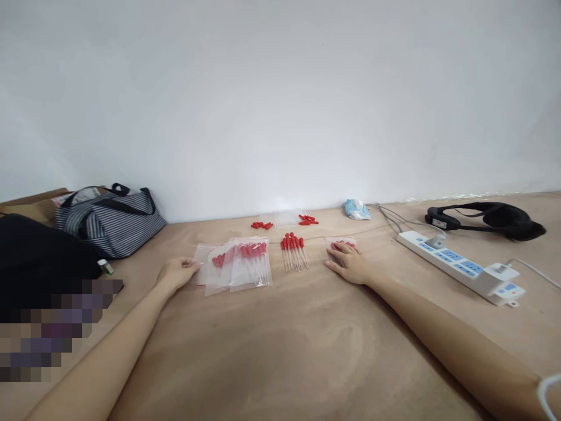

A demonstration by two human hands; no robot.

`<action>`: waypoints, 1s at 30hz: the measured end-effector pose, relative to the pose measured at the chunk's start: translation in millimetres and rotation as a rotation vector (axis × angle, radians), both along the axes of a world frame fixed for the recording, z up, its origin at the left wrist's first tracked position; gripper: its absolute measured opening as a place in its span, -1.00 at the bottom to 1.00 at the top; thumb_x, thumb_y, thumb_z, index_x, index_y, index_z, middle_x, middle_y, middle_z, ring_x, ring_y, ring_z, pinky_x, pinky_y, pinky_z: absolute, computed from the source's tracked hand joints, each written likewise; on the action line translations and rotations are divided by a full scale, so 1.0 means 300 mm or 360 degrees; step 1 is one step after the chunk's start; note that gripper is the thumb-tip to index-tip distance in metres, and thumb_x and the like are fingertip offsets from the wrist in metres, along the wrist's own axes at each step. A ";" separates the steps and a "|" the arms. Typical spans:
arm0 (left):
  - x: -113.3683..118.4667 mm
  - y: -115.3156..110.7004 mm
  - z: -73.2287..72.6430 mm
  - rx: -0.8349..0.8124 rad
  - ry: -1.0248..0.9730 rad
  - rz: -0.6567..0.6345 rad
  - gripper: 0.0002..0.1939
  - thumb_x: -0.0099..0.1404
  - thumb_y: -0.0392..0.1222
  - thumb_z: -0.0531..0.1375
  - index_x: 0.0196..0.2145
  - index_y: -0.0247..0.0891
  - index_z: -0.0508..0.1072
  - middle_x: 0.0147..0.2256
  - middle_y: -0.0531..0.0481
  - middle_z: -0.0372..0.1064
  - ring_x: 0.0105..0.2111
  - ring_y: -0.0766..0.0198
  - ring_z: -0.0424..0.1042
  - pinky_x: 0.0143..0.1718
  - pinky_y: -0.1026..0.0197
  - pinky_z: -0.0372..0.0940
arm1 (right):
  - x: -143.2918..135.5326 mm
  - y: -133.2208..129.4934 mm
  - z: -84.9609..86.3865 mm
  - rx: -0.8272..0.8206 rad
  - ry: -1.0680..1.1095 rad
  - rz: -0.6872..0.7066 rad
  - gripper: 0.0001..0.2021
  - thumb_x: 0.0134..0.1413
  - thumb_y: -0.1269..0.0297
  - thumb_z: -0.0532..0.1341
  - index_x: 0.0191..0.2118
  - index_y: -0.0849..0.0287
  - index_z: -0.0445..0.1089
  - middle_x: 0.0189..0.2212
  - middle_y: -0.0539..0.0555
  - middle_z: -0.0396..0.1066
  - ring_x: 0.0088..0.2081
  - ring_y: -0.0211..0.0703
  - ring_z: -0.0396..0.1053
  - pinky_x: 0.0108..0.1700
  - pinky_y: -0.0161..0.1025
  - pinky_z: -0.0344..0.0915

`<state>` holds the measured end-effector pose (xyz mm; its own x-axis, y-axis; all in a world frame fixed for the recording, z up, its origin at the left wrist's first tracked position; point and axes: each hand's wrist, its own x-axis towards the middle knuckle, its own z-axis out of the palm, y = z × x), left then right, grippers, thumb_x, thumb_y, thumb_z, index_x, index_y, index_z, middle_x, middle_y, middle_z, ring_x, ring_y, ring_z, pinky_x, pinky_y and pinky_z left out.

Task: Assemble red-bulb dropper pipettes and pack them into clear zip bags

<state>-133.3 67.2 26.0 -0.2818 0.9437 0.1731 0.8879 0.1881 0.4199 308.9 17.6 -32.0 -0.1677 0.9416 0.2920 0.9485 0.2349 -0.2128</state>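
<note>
My left hand (179, 273) is at the left edge of several overlapping clear zip bags (223, 283), thumb and fingertips close together on the outermost bag's edge. Red-bulbed droppers (254, 250) show through the plastic. My right hand (348, 266) lies flat, fingers spread, over a small clear bag (354, 240) with red bulbs (344, 244) inside, and partly hides it. Between my hands a group of loose droppers (293, 251) rests on the table, red bulbs pointing away from me.
Farther back lie two clusters of red bulbs (262, 225) (309, 220), with clear pieces (286, 225) between them. A blue-white packet (357, 209) is near the wall. At right are a power strip (460, 263) and black headgear (491, 219); at left, a striped bag (116, 225) and small bottle (106, 267).
</note>
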 end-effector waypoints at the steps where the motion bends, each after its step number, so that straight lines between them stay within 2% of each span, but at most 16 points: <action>1: 0.002 -0.007 0.009 0.0015 0.0019 0.0010 -0.82 0.04 -0.14 0.15 -0.45 -0.31 0.43 -0.47 -0.11 0.43 -0.39 0.01 0.43 -0.47 0.20 0.24 | 0.008 0.002 0.000 0.0000 0.0012 0.0081 -0.46 0.02 -0.10 -0.05 0.03 0.10 0.23 0.10 0.19 0.07 0.11 0.08 0.01 0.08 0.05 -0.05; 5: 0.017 -0.043 0.086 0.0127 0.0116 0.0075 -0.81 0.14 -0.22 0.05 -0.32 -0.33 0.38 -0.26 -0.21 0.40 -0.19 -0.10 0.34 -0.28 0.06 0.22 | 0.038 0.018 0.002 0.0011 0.0088 0.0341 -0.45 0.00 -0.10 -0.01 0.05 0.10 0.22 0.11 0.16 0.07 0.12 0.03 0.01 0.11 0.00 -0.06; 8: 0.042 -0.070 0.165 0.0315 0.0128 0.0097 -0.77 0.21 -0.23 -0.01 -0.19 -0.35 0.29 -0.15 -0.28 0.33 -0.10 -0.16 0.26 -0.16 -0.09 0.14 | 0.051 0.026 0.003 0.0032 0.0141 0.0409 -0.46 -0.02 -0.08 0.02 0.04 0.10 0.23 0.11 0.15 0.08 0.11 0.01 0.04 0.11 -0.01 -0.05; 10: 0.077 -0.089 0.208 0.0417 0.0004 -0.0016 -0.78 0.25 -0.26 -0.04 -0.16 -0.34 0.24 -0.18 -0.19 0.36 -0.14 0.01 0.33 -0.15 0.01 0.18 | 0.055 0.026 0.007 0.0032 0.0166 0.0419 -0.46 -0.03 -0.07 0.04 0.03 0.12 0.25 0.10 0.17 0.09 0.10 0.01 0.05 0.11 -0.03 -0.03; 12: 0.134 -0.115 0.227 0.0403 -0.0211 -0.0251 -0.79 0.28 -0.26 -0.09 -0.15 -0.33 0.19 -0.19 -0.09 0.37 -0.30 0.24 0.41 -0.25 0.18 0.27 | 0.054 0.021 0.016 0.0024 0.0154 0.0411 -0.47 -0.04 -0.06 0.05 0.02 0.12 0.26 0.09 0.17 0.10 0.10 0.00 0.05 0.10 -0.02 -0.04; 13: 0.169 -0.131 0.226 0.0347 -0.0312 -0.0393 -0.78 0.30 -0.22 -0.10 -0.14 -0.31 0.18 -0.22 -0.04 0.37 -0.38 0.33 0.42 -0.32 0.24 0.29 | 0.051 0.017 0.023 0.0030 0.0132 0.0390 -0.49 -0.04 -0.05 0.06 0.00 0.11 0.27 0.09 0.17 0.12 0.10 0.00 0.06 0.09 0.01 -0.07; 15: 0.248 -0.168 0.200 -0.0018 -0.0799 -0.0861 -0.71 0.22 -0.08 0.01 -0.16 -0.31 0.19 -0.27 -0.04 0.38 -0.47 0.33 0.41 -0.41 0.24 0.31 | 0.037 0.010 0.041 0.0085 0.0074 0.0324 -0.55 -0.03 -0.04 0.06 -0.06 0.08 0.32 0.03 0.14 0.20 0.07 0.01 0.09 0.09 0.08 -0.15; 16: 0.289 -0.188 0.176 -0.0192 -0.0890 -0.1014 -0.66 0.16 -0.02 0.08 -0.19 -0.30 0.22 -0.31 -0.03 0.38 -0.52 0.34 0.39 -0.45 0.25 0.31 | 0.025 0.008 0.050 0.0134 0.0052 0.0278 -0.60 -0.02 -0.01 0.07 -0.11 0.08 0.35 -0.01 0.13 0.25 0.04 0.01 0.12 0.08 0.08 -0.17; 19: 0.394 -0.240 0.085 -0.0497 -0.0776 -0.1285 -0.68 0.14 -0.05 0.09 -0.19 -0.28 0.24 -0.41 0.01 0.35 -0.56 0.33 0.36 -0.51 0.25 0.28 | -0.032 0.013 0.077 0.0284 0.0097 0.0096 -0.72 0.04 0.12 0.05 -0.29 0.14 0.42 -0.21 0.14 0.38 -0.11 -0.06 0.24 0.01 -0.04 -0.06; 20: 0.420 -0.255 0.056 -0.0490 -0.0630 -0.1345 -0.72 0.15 -0.10 0.08 -0.20 -0.28 0.26 -0.43 0.01 0.34 -0.54 0.30 0.36 -0.49 0.22 0.28 | -0.058 0.019 0.083 0.0295 0.0159 0.0037 -0.73 0.05 0.17 0.03 -0.32 0.17 0.43 -0.27 0.15 0.40 -0.17 -0.10 0.27 -0.04 -0.12 0.01; 21: 0.441 -0.269 0.031 -0.0367 -0.0440 -0.1401 -0.74 0.14 -0.15 0.09 -0.20 -0.27 0.29 -0.41 0.00 0.34 -0.47 0.26 0.36 -0.41 0.18 0.29 | -0.087 0.028 0.088 0.0272 0.0243 -0.0020 -0.74 0.05 0.22 0.02 -0.35 0.20 0.42 -0.32 0.15 0.40 -0.23 -0.14 0.29 -0.10 -0.19 0.07; 23: 0.467 -0.299 -0.001 0.0080 -0.0066 -0.1415 -0.75 0.12 -0.20 0.12 -0.20 -0.25 0.33 -0.30 -0.07 0.33 -0.28 0.15 0.32 -0.22 0.06 0.24 | -0.146 0.053 0.093 0.0147 0.0438 -0.0104 -0.77 0.03 0.30 0.02 -0.36 0.21 0.41 -0.36 0.12 0.40 -0.30 -0.20 0.32 -0.19 -0.30 0.15; 25: 0.482 -0.333 -0.009 0.0386 0.0180 -0.1465 -0.78 0.15 -0.21 0.10 -0.21 -0.24 0.37 -0.22 -0.12 0.30 -0.19 0.09 0.27 -0.14 -0.01 0.18 | -0.202 0.087 0.092 0.0026 0.0555 -0.0192 -0.80 -0.01 0.34 0.04 -0.34 0.22 0.39 -0.35 0.11 0.42 -0.30 -0.21 0.34 -0.23 -0.33 0.18; 27: 0.490 -0.370 -0.006 0.0391 0.0262 -0.1622 -0.78 0.20 -0.19 0.06 -0.20 -0.23 0.39 -0.17 -0.13 0.30 -0.17 0.10 0.27 -0.11 0.01 0.18 | -0.247 0.126 0.087 -0.0032 0.0584 -0.0283 -0.78 -0.02 0.33 0.04 -0.28 0.26 0.37 -0.34 0.15 0.42 -0.29 -0.16 0.35 -0.23 -0.31 0.20; 30: 0.496 -0.413 -0.009 0.0131 0.0289 -0.1829 -0.68 0.23 -0.12 0.04 -0.06 -0.16 0.33 0.01 -0.10 0.20 -0.01 0.07 0.18 -0.02 -0.01 0.13 | -0.288 0.178 0.077 -0.0092 0.0579 -0.0396 -0.72 -0.06 0.33 0.08 -0.19 0.34 0.31 -0.33 0.24 0.41 -0.25 -0.06 0.36 -0.25 -0.25 0.23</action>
<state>15.5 -56.7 23.3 0.7667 0.6115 0.1955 0.5664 -0.7876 0.2427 222.6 71.1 -8.9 0.1703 0.9568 0.2356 0.8355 -0.0134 -0.5493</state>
